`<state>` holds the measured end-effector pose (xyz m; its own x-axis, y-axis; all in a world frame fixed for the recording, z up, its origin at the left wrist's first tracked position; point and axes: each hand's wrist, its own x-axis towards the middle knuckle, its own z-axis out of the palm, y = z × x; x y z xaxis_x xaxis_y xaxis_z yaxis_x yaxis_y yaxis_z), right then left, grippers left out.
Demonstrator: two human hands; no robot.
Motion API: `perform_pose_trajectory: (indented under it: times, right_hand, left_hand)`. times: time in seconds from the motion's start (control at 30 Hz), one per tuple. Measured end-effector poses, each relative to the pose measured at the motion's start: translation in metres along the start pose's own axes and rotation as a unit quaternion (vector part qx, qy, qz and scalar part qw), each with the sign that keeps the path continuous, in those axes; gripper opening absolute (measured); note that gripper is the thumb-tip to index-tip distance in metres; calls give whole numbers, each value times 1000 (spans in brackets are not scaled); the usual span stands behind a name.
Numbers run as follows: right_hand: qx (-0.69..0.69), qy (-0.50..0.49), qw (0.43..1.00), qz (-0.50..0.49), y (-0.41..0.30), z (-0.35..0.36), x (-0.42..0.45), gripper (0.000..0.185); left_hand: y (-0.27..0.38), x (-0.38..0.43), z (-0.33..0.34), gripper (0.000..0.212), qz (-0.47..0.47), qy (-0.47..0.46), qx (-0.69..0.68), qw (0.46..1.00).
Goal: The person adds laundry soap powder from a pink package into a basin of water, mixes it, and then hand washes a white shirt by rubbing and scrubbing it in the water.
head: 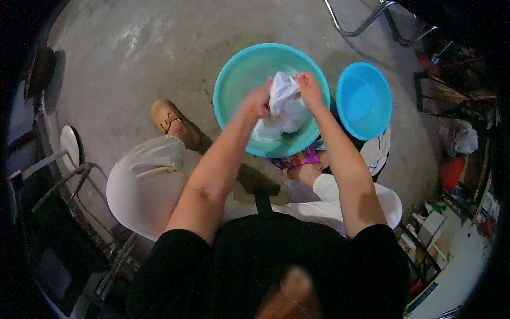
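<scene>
A wide turquoise plastic basin [235, 75] stands on the floor before me with cloudy water in it. White wet cloth [283, 93] is bunched up above the water between my hands, and its lower part hangs into the basin. My left hand [261, 99], slightly blurred, grips the left side of the cloth. The upper right edge is pinched in the fingers of my right hand [310, 88]. Which garment the cloth is, I cannot tell.
An oval blue basin [363, 99] stands to the right, by beige and black fabric [374, 153]. A pink-purple packet [297, 158] lies under the large basin's near rim. Chrome chair legs [362, 30] are at the upper right, a round stool [71, 147] at the left.
</scene>
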<state>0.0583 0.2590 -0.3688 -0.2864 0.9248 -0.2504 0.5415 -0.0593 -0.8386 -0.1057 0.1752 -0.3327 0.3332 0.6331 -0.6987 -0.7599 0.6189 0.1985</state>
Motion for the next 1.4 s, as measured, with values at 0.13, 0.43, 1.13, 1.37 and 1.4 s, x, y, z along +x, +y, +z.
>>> perform_pose_trajectory:
  times: [0.13,0.43,1.13,1.37,1.4]
  right_hand:
    - [-48,-176,976,-117,-68,-45,-19,35]
    - [-47,-237,968,-67,-164,-138,-74,32]
    - [-61,-147,976,-150,-104,-10,-127,78]
    - [87,-48,995,31,-102,-28,-96,41]
    - [211,-47,976,28,-118,-31,-103,33]
  left_hand:
    - [27,-42,-26,43,93,-18,19,995]
    - [39,-105,18,70,291,-35,665,687]
    - [-14,-103,30,41,157,-48,72,984]
    - [-5,-90,17,29,218,-67,63,972]
    - [-7,-84,12,29,247,-35,51,967]
